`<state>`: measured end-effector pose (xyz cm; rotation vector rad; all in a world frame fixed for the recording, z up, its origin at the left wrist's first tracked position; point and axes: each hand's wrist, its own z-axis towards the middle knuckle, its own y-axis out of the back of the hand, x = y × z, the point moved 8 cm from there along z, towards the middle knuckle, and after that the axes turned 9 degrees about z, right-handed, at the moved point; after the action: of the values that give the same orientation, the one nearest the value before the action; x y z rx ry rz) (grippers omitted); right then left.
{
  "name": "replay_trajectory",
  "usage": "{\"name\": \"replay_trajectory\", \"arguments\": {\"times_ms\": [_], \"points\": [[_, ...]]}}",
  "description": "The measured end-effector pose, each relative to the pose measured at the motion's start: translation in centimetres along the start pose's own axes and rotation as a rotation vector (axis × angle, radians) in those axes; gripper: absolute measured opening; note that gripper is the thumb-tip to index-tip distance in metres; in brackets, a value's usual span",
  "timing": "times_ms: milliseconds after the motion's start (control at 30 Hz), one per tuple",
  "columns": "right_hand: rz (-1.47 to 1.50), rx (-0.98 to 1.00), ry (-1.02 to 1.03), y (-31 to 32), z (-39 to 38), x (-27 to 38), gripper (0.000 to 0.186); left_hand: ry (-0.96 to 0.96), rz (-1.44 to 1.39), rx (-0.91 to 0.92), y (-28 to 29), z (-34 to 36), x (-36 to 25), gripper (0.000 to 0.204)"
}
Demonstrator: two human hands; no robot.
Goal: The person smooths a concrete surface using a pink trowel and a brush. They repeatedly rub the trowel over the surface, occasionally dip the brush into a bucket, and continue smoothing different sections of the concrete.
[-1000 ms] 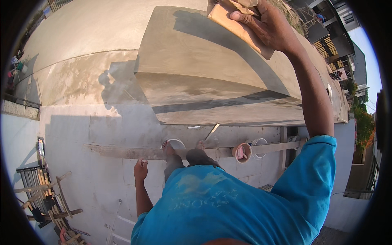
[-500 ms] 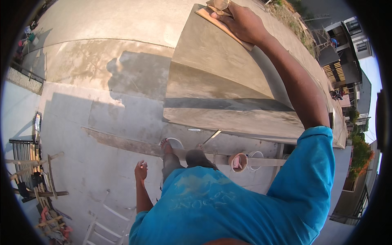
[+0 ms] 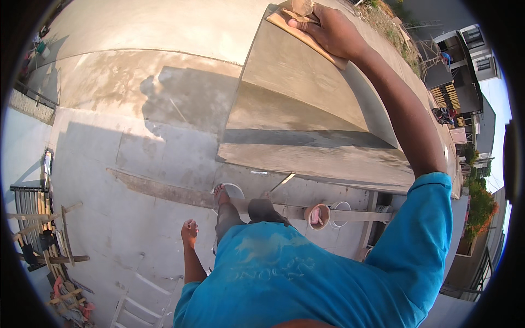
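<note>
My right hand [image 3: 327, 30] is raised high and grips a flat wooden float [image 3: 298, 24], pressing it against the grey plastered face of a concrete overhang [image 3: 306, 98]. My right arm in a blue sleeve runs up from the lower right. My left hand [image 3: 190, 232] hangs at my side with fingers loosely curled and holds nothing. I stand on a narrow wooden plank [image 3: 284, 210], one bare foot in a white sandal [image 3: 232, 191].
A small bucket [image 3: 317, 216] and a white pail rim [image 3: 340, 212] sit on the plank by my feet. A trowel [image 3: 281, 181] lies on the ledge. Far below are wooden scraps [image 3: 49, 240], a metal grille [image 3: 24, 210] and a ladder [image 3: 139, 303].
The view has swung left and my right hand with the float has moved toward the top edge of the plastered face. My left hand stays at my side.
</note>
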<state>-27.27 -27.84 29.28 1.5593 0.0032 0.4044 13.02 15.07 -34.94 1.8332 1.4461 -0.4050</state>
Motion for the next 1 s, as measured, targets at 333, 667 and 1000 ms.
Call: {"name": "replay_trajectory", "arguments": {"times_ms": [333, 667, 1000], "points": [[0.006, -0.254, 0.166, -0.1, -0.4, -2.3, 0.059, -0.039, 0.015, 0.042, -0.2, 1.2, 0.9, 0.041], [0.129, 0.022, 0.0, -0.9, -1.0, 3.1, 0.035, 0.043, 0.034, 0.029, -0.5, 0.1, -0.3, 0.041], [0.208, -0.015, 0.372, -2.2, -4.2, 3.7, 0.056, 0.028, -0.027, 0.044, -0.6, 1.1, 1.7, 0.04]]}}
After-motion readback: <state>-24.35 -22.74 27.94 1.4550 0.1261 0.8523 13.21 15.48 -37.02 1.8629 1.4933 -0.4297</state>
